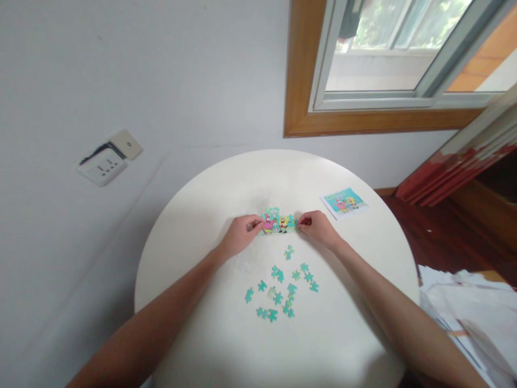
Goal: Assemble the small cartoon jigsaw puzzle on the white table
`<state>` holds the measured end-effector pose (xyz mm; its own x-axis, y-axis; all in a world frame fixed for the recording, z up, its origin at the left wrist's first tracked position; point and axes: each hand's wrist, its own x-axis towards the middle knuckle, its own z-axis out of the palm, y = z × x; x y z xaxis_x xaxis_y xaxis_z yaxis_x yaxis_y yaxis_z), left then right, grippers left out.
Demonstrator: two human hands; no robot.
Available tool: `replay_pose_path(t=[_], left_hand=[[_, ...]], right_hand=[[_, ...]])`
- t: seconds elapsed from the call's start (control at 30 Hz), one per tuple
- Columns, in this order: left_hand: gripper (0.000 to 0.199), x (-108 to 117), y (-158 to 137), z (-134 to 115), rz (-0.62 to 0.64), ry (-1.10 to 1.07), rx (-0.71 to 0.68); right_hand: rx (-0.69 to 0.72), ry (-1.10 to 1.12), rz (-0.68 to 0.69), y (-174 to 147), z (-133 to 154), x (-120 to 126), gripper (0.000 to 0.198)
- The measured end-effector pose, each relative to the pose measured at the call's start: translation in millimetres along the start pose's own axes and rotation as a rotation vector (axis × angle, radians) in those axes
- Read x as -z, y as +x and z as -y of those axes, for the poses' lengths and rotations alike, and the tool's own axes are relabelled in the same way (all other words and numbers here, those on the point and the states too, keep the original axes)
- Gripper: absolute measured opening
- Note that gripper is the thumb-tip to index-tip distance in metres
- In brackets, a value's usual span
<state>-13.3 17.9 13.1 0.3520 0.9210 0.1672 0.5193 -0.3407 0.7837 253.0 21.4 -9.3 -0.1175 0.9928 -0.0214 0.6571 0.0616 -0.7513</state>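
Note:
A partly joined jigsaw puzzle with a pink and a yellow cartoon figure lies flat on the white round table. My left hand pinches the puzzle's left edge between thumb and fingers. At its right edge my right hand has its fingertips pressed together on a teal puzzle piece; whether that piece is joined to the rest is too small to tell. Nearer to me, several loose teal puzzle pieces are scattered between my forearms, a few of them linked together.
A picture card with the same cartoon figures rests on the table at the right. White papers are piled beyond the table's right side. Behind stand a wall with a socket, a wood-framed window and a red-and-cream curtain.

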Motion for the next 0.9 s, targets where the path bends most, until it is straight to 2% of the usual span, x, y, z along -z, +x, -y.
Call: replay_pose_path(t=[0.1, 0.27, 0.43, 0.73, 0.83, 0.9], left_hand=[[0.029, 0, 0, 1, 0.004, 0.006, 0.0], [0.025, 1, 1, 6, -0.021, 0.041, -0.012], [0.021, 5, 2, 7, -0.064, 0.064, -0.013], [0.022, 3, 1, 5, -0.037, 0.07, 0.001], [0.022, 5, -3, 1, 0.062, 0.029, -0.043], [0.02, 7, -10, -6, 0.256, 0.007, -0.098]], right_hand=[[-0.003, -0.067, -0.015, 0, 2, 1, 0.008], [-0.008, -0.058, -0.056, 0, 2, 4, 0.01], [-0.035, -0.086, -0.04, -2, 4, 4, 0.004], [-0.024, -0.077, -0.062, 1, -1, 4, 0.009], [-0.022, -0.067, -0.087, 2, -1, 4, 0.009], [-0.031, -0.063, -0.096, 3, -1, 5, 0.009]])
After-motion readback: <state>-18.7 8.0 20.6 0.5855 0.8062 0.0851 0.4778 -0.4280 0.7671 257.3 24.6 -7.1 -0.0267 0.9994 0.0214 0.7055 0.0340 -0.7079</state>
